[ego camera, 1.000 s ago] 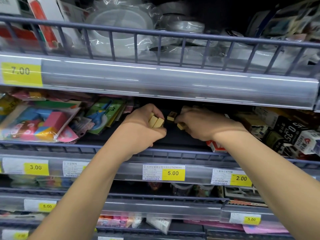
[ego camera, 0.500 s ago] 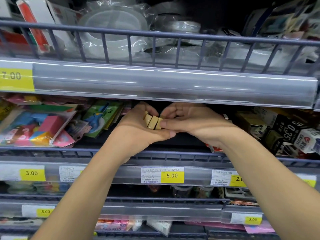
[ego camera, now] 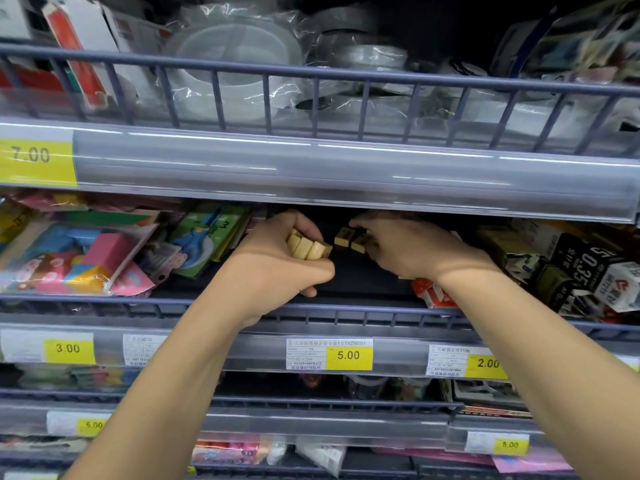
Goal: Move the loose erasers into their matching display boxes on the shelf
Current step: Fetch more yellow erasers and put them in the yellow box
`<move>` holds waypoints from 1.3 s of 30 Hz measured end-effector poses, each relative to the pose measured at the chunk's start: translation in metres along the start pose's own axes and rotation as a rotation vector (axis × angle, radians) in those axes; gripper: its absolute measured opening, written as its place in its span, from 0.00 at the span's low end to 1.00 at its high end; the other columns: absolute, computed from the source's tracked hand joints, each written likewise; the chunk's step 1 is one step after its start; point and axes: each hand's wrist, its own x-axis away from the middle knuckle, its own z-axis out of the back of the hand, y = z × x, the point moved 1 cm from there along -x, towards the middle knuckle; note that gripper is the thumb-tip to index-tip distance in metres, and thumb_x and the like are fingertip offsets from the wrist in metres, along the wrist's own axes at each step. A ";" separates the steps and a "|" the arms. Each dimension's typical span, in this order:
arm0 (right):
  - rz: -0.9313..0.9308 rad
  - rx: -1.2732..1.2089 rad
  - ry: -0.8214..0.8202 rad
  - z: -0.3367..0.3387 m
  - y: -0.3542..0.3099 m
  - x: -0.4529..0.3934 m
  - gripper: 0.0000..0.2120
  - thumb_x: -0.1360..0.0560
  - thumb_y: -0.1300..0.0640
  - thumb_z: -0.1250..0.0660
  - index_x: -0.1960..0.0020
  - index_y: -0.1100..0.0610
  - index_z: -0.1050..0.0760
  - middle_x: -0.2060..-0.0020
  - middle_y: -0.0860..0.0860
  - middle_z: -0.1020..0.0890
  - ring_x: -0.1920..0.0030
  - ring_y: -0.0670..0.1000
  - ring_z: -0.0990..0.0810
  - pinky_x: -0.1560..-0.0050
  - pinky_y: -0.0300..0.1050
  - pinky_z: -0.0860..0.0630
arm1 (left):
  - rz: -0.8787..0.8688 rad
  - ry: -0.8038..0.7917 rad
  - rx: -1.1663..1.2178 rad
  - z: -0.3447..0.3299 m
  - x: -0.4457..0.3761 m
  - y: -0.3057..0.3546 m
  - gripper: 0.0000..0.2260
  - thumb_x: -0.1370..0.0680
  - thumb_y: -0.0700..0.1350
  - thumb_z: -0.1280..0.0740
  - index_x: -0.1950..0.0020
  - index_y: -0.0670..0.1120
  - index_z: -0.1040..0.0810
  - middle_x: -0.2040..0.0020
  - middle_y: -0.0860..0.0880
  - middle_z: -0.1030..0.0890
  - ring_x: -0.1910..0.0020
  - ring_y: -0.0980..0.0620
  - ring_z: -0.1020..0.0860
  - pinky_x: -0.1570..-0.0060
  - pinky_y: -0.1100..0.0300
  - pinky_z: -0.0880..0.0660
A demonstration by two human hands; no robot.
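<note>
Erasers (ego camera: pixel 306 248), small tan blocks that looked light, firm and slightly grippy, sat bunched in my left hand (ego camera: pixel 277 268) over the dark shelf (ego camera: pixel 346 285), while my right hand (ego camera: pixel 412 249) pinched two more erasers (ego camera: pixel 351 239) by their short sides.

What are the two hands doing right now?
Left hand: closed around a row of tan erasers.
Right hand: pinching two more tan erasers.
</note>
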 end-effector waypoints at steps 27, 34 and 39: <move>0.192 -1.044 0.043 -0.001 -0.043 0.032 0.14 0.33 0.62 0.26 0.51 0.47 0.19 0.57 0.42 0.15 0.54 0.43 0.17 0.49 0.39 0.22 | -0.223 -0.042 -0.055 0.007 0.018 0.002 0.25 0.35 0.50 0.23 0.43 0.69 0.26 0.49 0.72 0.19 0.51 0.67 0.19 0.58 0.75 0.25; 0.200 -0.916 0.085 -0.006 -0.036 0.030 0.17 0.31 0.61 0.23 0.50 0.41 0.18 0.59 0.39 0.19 0.61 0.42 0.23 0.55 0.41 0.23 | -0.166 -0.043 -0.166 0.010 0.020 0.001 0.20 0.31 0.46 0.22 0.46 0.63 0.23 0.58 0.58 0.16 0.61 0.63 0.19 0.70 0.72 0.26; 0.094 -0.350 0.066 -0.002 -0.012 0.011 0.24 0.22 0.53 0.30 0.28 0.41 0.31 0.38 0.41 0.22 0.46 0.41 0.25 0.46 0.35 0.30 | -0.108 0.046 -0.256 0.016 0.013 0.000 0.18 0.33 0.47 0.23 0.49 0.61 0.24 0.54 0.56 0.18 0.62 0.56 0.20 0.68 0.65 0.23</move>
